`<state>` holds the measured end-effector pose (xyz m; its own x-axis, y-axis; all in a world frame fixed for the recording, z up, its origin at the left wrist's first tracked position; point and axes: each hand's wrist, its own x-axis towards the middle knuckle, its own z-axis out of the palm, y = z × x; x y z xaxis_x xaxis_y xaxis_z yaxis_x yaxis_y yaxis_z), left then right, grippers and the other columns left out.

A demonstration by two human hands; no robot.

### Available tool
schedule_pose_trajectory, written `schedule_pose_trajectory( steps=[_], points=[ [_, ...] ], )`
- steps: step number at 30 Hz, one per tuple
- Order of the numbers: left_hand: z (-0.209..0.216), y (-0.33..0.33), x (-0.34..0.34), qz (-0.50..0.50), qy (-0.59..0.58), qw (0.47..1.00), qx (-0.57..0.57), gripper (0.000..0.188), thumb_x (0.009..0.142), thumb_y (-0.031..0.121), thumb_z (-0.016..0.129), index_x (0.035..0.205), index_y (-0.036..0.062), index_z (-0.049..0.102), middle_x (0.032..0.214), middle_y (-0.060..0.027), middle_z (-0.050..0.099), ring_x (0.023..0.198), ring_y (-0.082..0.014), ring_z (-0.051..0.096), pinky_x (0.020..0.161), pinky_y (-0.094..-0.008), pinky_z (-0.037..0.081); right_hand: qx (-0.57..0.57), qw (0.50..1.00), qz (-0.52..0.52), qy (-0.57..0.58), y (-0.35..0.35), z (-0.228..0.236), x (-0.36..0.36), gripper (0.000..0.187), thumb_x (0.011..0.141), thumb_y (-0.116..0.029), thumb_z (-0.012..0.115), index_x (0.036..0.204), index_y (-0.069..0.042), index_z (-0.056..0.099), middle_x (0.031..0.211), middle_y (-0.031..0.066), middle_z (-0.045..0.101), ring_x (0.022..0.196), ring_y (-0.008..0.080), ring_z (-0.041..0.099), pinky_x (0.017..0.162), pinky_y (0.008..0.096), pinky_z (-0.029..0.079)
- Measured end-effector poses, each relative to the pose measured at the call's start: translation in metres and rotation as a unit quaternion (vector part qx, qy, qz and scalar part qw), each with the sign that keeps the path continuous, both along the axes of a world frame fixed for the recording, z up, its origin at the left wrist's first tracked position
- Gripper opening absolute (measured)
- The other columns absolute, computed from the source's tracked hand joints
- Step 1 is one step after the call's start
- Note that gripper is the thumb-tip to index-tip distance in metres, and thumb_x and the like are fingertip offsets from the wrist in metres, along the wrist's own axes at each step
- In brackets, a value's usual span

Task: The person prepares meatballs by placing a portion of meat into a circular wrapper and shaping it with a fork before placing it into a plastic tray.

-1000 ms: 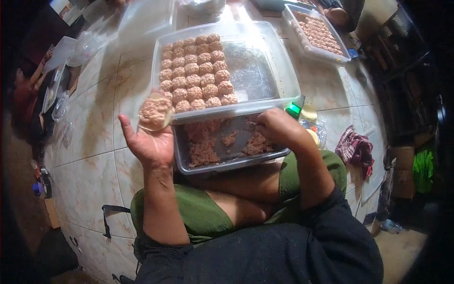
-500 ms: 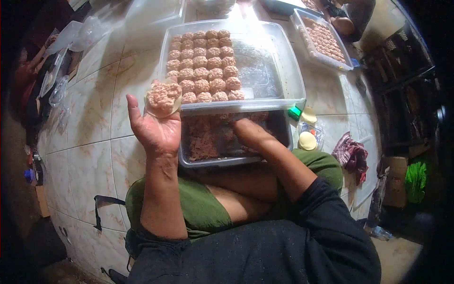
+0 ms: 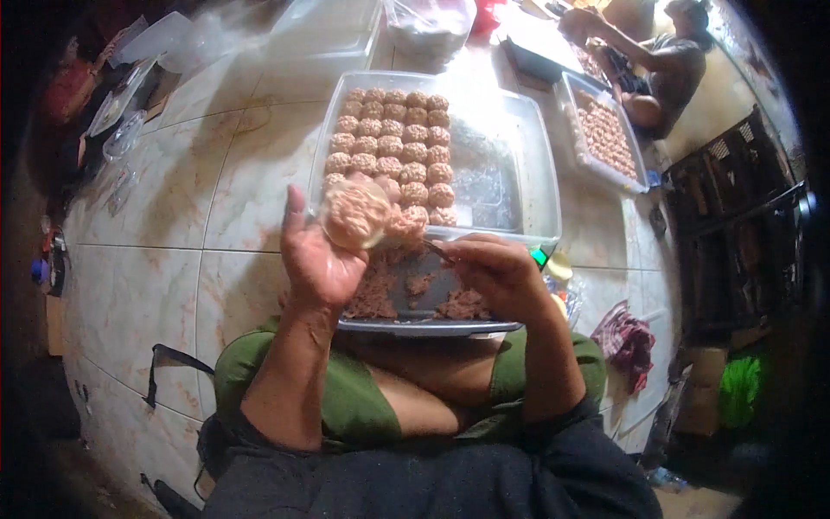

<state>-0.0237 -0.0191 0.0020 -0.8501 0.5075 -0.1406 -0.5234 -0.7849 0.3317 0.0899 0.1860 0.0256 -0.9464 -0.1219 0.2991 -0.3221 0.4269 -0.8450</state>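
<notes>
I see the tiled floor (image 3: 173, 259) filling the left of the frame. At upper centre lies a clear tray (image 3: 519, 164), rows of meatballs (image 3: 393, 138) packed in its left half, its right half bare. Just below it, mid-frame, a metal pan (image 3: 415, 298) holds clumps of mince (image 3: 462, 304). A second tray (image 3: 605, 138) of meatballs sits at upper right beside another person (image 3: 657, 65). My left hand (image 3: 316, 264), centre frame, is cupped open with a wrapped dumpling (image 3: 354, 214) resting on its fingers. My right hand (image 3: 497, 277), right of centre, is clenched around a thin utensil (image 3: 437, 251) over the pan.
</notes>
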Motion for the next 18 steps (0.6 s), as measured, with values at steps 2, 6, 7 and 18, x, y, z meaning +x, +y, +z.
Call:
schedule_pose_trajectory(
  steps=[2,6,7,18],
  points=[
    [-0.003,0.005,0.010,-0.077,0.003,0.997,0.021,0.079,0.087,0.058,0.050,0.133,-0.0049,0.036,0.127,-0.0215,0.050,0.118,-0.0317,0.050,0.104,-0.0417,0.037,0.046,0.997,-0.039,0.050,-0.012,0.000,-0.005,0.029,0.083,0.003,0.059,0.110,-0.005,0.065,0.095,0.0130,0.065,0.082,0.0190,0.065,0.070,0.0287,0.052],
    [-0.007,0.014,0.027,-0.123,0.123,0.984,-0.023,0.064,0.091,0.044,0.054,0.131,-0.0035,0.040,0.126,-0.0186,0.052,0.116,-0.0272,0.051,0.102,-0.0403,0.039,0.178,0.967,-0.121,0.139,-0.028,-0.017,-0.007,0.030,0.083,0.002,0.060,0.108,-0.012,0.067,0.095,0.0136,0.064,0.081,0.0232,0.066,0.069,0.0317,0.054],
    [-0.005,0.019,0.030,-0.089,0.131,0.984,-0.088,0.054,0.093,0.035,0.054,0.129,-0.0032,0.042,0.125,-0.0182,0.053,0.116,-0.0250,0.052,0.101,-0.0387,0.041,0.181,0.968,-0.119,0.125,-0.030,-0.017,-0.006,0.030,0.082,0.002,0.061,0.107,-0.013,0.068,0.096,0.0131,0.065,0.083,0.0245,0.066,0.070,0.0327,0.055],
    [-0.002,0.014,0.028,-0.083,0.109,0.988,-0.071,0.063,0.093,0.048,0.049,0.131,-0.0013,0.041,0.130,-0.0196,0.049,0.119,-0.0279,0.050,0.103,-0.0420,0.040,0.153,0.971,-0.132,0.127,-0.010,0.007,0.001,0.026,0.081,0.002,0.062,0.105,-0.007,0.068,0.096,0.0131,0.066,0.082,0.0240,0.067,0.068,0.0318,0.053]
  ],
)
